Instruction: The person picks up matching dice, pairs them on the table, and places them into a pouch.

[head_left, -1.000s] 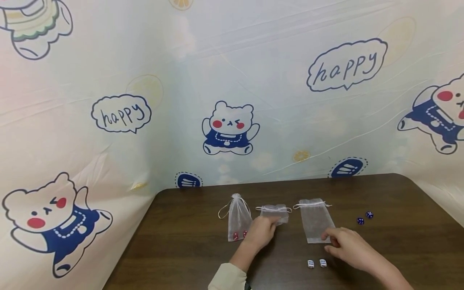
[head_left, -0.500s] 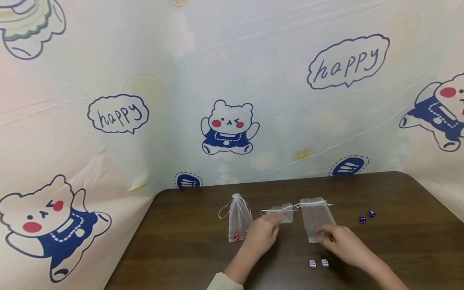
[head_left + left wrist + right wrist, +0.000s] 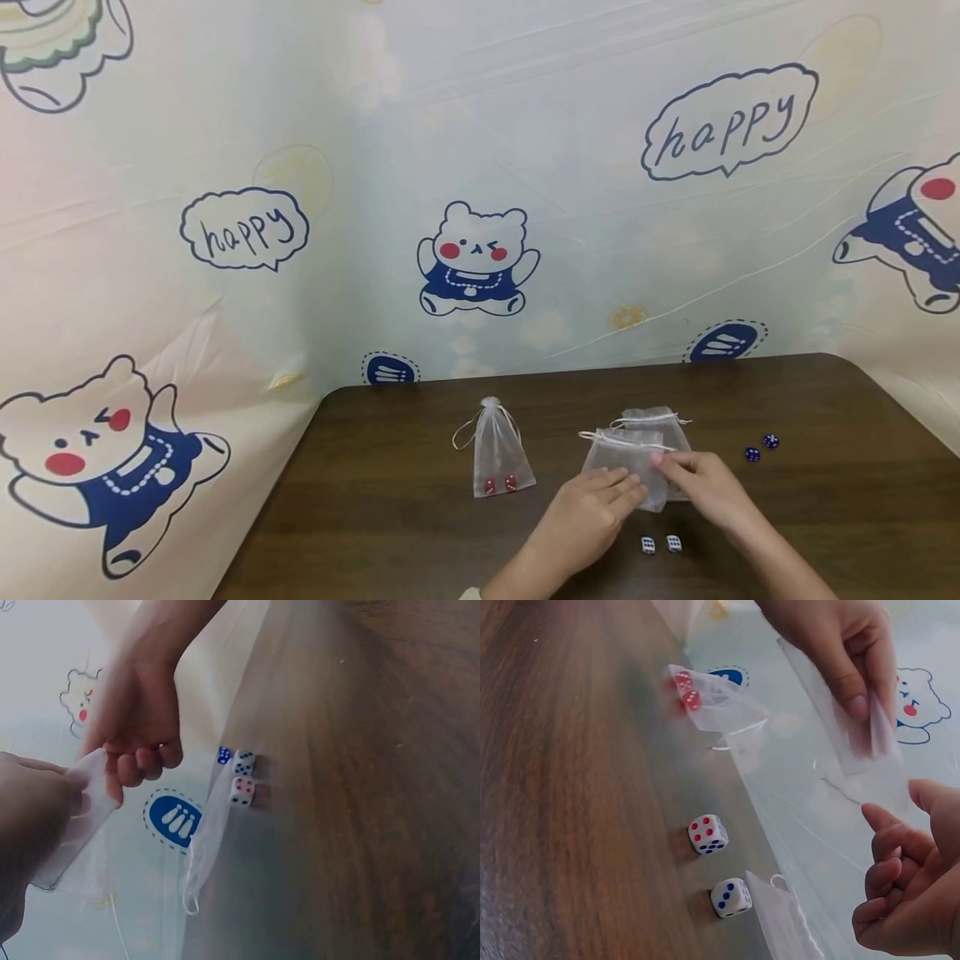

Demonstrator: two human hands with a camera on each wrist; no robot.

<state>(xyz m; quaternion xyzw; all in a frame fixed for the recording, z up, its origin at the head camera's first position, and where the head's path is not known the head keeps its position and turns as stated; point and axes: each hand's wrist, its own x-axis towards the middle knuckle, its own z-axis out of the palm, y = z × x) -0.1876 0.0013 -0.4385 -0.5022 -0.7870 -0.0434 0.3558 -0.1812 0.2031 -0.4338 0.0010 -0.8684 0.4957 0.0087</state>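
Note:
A sheer white drawstring bag (image 3: 622,450) is held up between both hands. My left hand (image 3: 588,517) grips its lower part, with the thumb on one side and the fingers on the other in the right wrist view. At the bag's upper right edge, near the drawstring, my right hand (image 3: 708,487) pinches the fabric between thumb and index finger; its other fingers are curled. Another flat sheer bag (image 3: 656,414) lies behind and is partly covered. Two white dice (image 3: 648,546) rest on the table in front of the hands.
To the left on the dark wooden table (image 3: 360,517) lies a sheer bag (image 3: 497,442) drawn closed, with two red dice (image 3: 510,482) inside. Two blue dice (image 3: 752,454) sit at the right. A printed curtain (image 3: 585,275) hangs behind the table.
My left hand has brought the middle bag to the right and nearer, over the other flat bag. My right hand has come to its edge. The red dice show fully now.

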